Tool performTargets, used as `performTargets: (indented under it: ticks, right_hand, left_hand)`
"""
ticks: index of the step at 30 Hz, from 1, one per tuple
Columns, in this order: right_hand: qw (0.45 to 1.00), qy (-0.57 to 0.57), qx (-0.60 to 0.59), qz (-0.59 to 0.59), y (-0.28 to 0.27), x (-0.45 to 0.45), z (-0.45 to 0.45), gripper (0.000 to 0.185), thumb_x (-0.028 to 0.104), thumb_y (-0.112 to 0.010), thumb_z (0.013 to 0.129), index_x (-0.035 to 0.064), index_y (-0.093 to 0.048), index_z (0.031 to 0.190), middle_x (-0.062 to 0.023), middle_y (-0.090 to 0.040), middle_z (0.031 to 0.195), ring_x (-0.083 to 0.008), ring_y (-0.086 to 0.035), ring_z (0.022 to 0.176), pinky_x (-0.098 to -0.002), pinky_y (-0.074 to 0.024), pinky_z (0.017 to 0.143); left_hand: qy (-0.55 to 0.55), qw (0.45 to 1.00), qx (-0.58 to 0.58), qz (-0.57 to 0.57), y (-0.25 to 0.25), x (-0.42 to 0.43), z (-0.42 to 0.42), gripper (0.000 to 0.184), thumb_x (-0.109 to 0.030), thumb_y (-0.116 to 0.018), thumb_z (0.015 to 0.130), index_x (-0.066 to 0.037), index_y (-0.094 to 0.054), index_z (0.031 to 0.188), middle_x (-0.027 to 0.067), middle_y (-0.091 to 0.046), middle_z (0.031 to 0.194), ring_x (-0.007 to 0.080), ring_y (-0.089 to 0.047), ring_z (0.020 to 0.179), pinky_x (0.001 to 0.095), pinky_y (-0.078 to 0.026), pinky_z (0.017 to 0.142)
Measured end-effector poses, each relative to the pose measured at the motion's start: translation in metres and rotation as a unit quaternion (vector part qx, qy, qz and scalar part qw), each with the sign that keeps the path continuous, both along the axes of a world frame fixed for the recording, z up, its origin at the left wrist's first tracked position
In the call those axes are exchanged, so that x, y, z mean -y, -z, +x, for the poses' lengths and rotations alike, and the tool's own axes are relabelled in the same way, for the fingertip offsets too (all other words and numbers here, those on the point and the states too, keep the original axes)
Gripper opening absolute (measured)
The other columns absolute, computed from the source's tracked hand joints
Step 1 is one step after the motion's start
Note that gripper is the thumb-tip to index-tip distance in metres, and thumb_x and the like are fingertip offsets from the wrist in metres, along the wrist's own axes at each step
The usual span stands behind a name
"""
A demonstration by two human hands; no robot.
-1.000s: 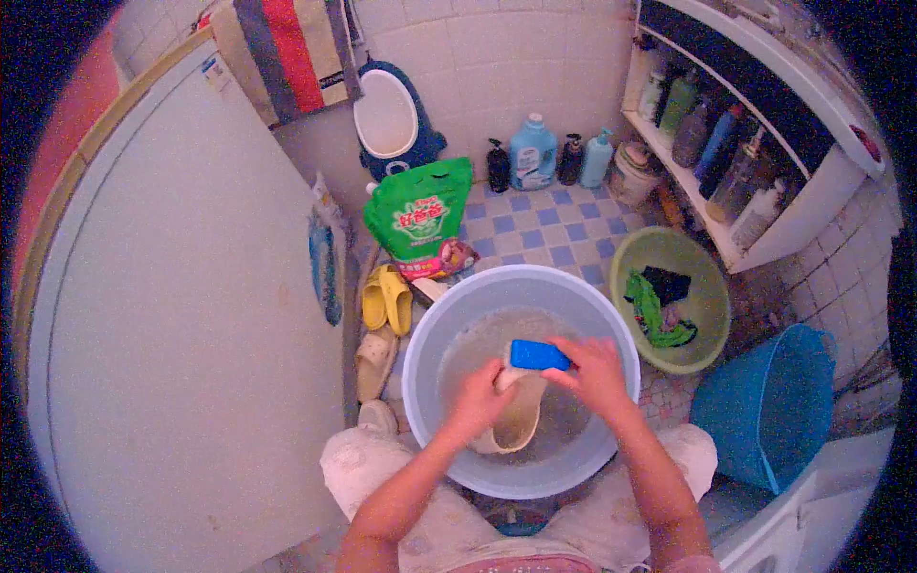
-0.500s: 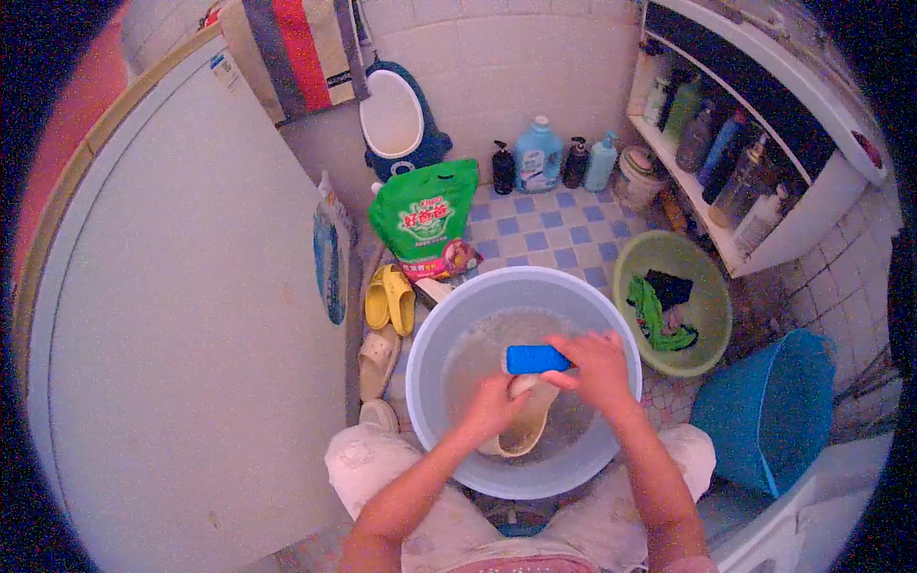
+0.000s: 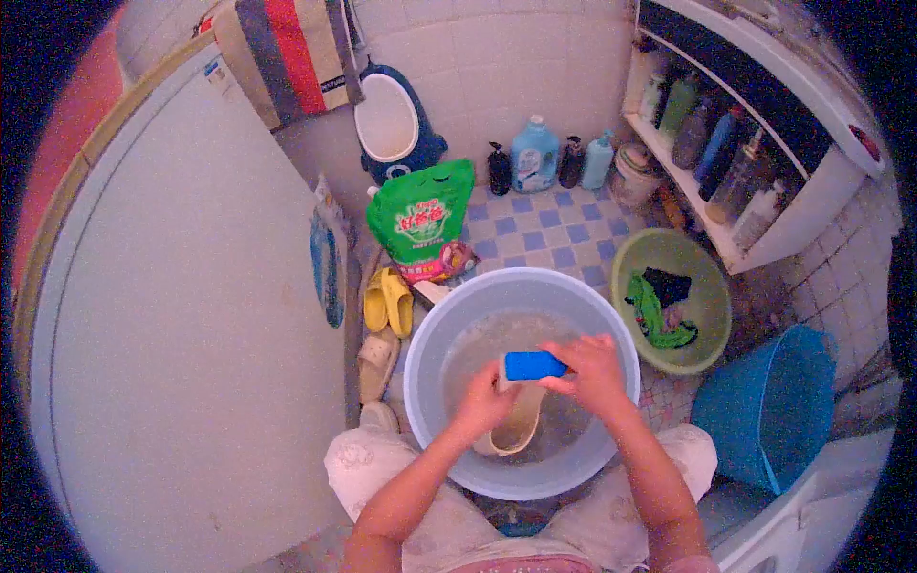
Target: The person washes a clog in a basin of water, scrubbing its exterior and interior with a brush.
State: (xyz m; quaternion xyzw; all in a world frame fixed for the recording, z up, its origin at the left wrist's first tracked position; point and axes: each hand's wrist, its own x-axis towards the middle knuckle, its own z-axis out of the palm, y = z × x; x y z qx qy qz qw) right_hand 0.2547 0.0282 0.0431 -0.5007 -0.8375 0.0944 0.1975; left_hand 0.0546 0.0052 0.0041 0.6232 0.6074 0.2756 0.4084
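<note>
A large pale blue-grey basin [image 3: 416, 329] stands between my knees with cloudy water in it. My left hand [image 3: 485, 401] is closed around a cream-coloured shoe [image 3: 519, 432], whose open end tilts toward me over the water. Closed on a blue-backed scrub brush [image 3: 533, 366], my right hand [image 3: 587, 371] presses it at the far end of the shoe. The brush and the fingers hide that end, and the bristles barely show.
Behind the basin are a green detergent bag [image 3: 420, 220] and several bottles [image 3: 535, 158]. Yellow clogs [image 3: 388, 301] and beige clogs [image 3: 379, 353] lie left. A green basin [image 3: 626, 258] with clothes and a blue bucket [image 3: 764, 411] are right, below a shelf unit [image 3: 764, 229].
The scrub brush and my right hand have shifted slightly toward me. My left hand has moved a little left, still on the shoe. The whole view has shifted slightly.
</note>
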Motion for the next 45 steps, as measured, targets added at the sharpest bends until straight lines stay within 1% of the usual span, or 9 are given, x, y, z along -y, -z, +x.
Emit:
performTargets:
  ticks: [4, 11, 15, 20, 23, 25, 31, 35, 45]
  right_hand:
    - [0.998, 0.022, -0.038, -0.04, 0.015, 0.003, 0.021, 0.055, 0.053, -0.066, 0.07, 0.0203, -0.062, 0.113, -0.0046, -0.065, 0.084, -0.0264, -0.059, 0.086, -0.0456, -0.0348, 0.085]
    - [1.0, 0.005, 0.024, 0.008, -0.009, 0.0, -0.003, 0.053, 0.048, -0.068, 0.07, 0.0189, -0.062, 0.113, -0.0054, -0.066, 0.088, -0.0265, -0.059, 0.086, -0.0448, -0.0349, 0.085]
    - [0.999, -0.012, -0.028, 0.038, 0.014, -0.001, 0.014, 0.053, 0.051, -0.065, 0.071, 0.019, -0.062, 0.113, -0.0051, -0.066, 0.089, -0.0261, -0.059, 0.087, -0.0438, -0.035, 0.085]
    - [0.991, 0.052, -0.047, -0.111, 0.022, 0.002, 0.016, 0.056, 0.054, -0.063, 0.071, 0.0191, -0.061, 0.114, -0.0053, -0.065, 0.093, -0.0268, -0.059, 0.088, -0.045, -0.0364, 0.084]
    - [0.999, 0.019, -0.035, -0.023, 0.014, -0.001, -0.003, 0.056, 0.053, -0.064, 0.071, 0.0192, -0.061, 0.115, -0.006, -0.066, 0.092, -0.0276, -0.059, 0.088, -0.0456, -0.0378, 0.082]
    - [0.999, 0.017, -0.028, -0.025, 0.009, -0.001, -0.002, 0.056, 0.053, -0.064, 0.071, 0.0193, -0.061, 0.115, -0.0065, -0.066, 0.091, -0.028, -0.059, 0.089, -0.0457, -0.0381, 0.082]
    - [0.995, 0.037, -0.074, -0.057, 0.033, 0.004, 0.023, 0.054, 0.052, -0.065, 0.071, 0.0191, -0.061, 0.114, -0.0081, -0.066, 0.089, -0.0282, -0.059, 0.089, -0.0455, -0.0382, 0.082]
    - [0.994, 0.041, -0.069, -0.077, 0.019, 0.001, 0.008, 0.053, 0.05, -0.067, 0.07, 0.0191, -0.062, 0.112, -0.0085, -0.066, 0.088, -0.0282, -0.06, 0.087, -0.0442, -0.0388, 0.082]
    - [0.991, 0.044, -0.064, -0.106, 0.037, 0.002, 0.028, 0.056, 0.05, -0.068, 0.069, 0.0189, -0.061, 0.115, -0.0086, -0.066, 0.089, -0.0284, -0.059, 0.084, -0.0437, -0.04, 0.081]
  left_hand:
    - [-0.032, 0.994, 0.102, -0.009, 0.006, -0.006, -0.02, 0.038, -0.013, -0.068, 0.077, -0.004, -0.054, 0.112, 0.0128, -0.065, 0.102, 0.023, -0.062, 0.095, 0.0371, -0.05, 0.083]
    - [0.02, 1.0, 0.008, -0.003, 0.006, -0.001, 0.006, 0.036, -0.01, -0.066, 0.078, -0.003, -0.052, 0.111, 0.0149, -0.064, 0.099, 0.0241, -0.062, 0.091, 0.0364, -0.048, 0.079]
    - [-0.071, 0.993, 0.098, 0.012, -0.001, -0.001, -0.001, 0.038, -0.009, -0.066, 0.078, -0.002, -0.05, 0.112, 0.014, -0.064, 0.1, 0.0245, -0.063, 0.091, 0.0363, -0.048, 0.079]
    - [-0.047, 0.989, 0.133, 0.04, 0.016, -0.007, -0.013, 0.038, -0.01, -0.067, 0.077, -0.003, -0.051, 0.111, 0.0136, -0.064, 0.1, 0.0237, -0.063, 0.091, 0.0345, -0.048, 0.078]
    - [-0.011, 1.0, -0.021, -0.014, 0.004, -0.006, -0.001, 0.036, -0.009, -0.067, 0.077, -0.004, -0.052, 0.11, 0.0132, -0.065, 0.098, 0.0219, -0.063, 0.091, 0.0337, -0.049, 0.078]
    - [-0.035, 0.996, 0.042, 0.073, 0.013, -0.004, 0.002, 0.035, -0.008, -0.067, 0.076, -0.003, -0.053, 0.108, 0.0131, -0.065, 0.096, 0.0205, -0.063, 0.09, 0.0328, -0.049, 0.076]
    - [-0.059, 0.985, 0.162, 0.0, 0.024, -0.01, -0.021, 0.034, -0.007, -0.068, 0.076, -0.003, -0.054, 0.107, 0.0123, -0.065, 0.094, 0.02, -0.063, 0.09, 0.0321, -0.049, 0.077]
    - [0.005, 1.0, 0.013, 0.027, 0.002, -0.004, 0.0, 0.038, -0.012, -0.068, 0.076, -0.004, -0.053, 0.11, 0.0146, -0.064, 0.094, 0.0228, -0.063, 0.088, 0.0338, -0.048, 0.075]
    - [-0.055, 0.99, 0.131, -0.003, 0.0, -0.003, -0.026, 0.035, -0.009, -0.068, 0.076, -0.005, -0.053, 0.108, 0.011, -0.064, 0.095, 0.0199, -0.063, 0.086, 0.0319, -0.05, 0.076]
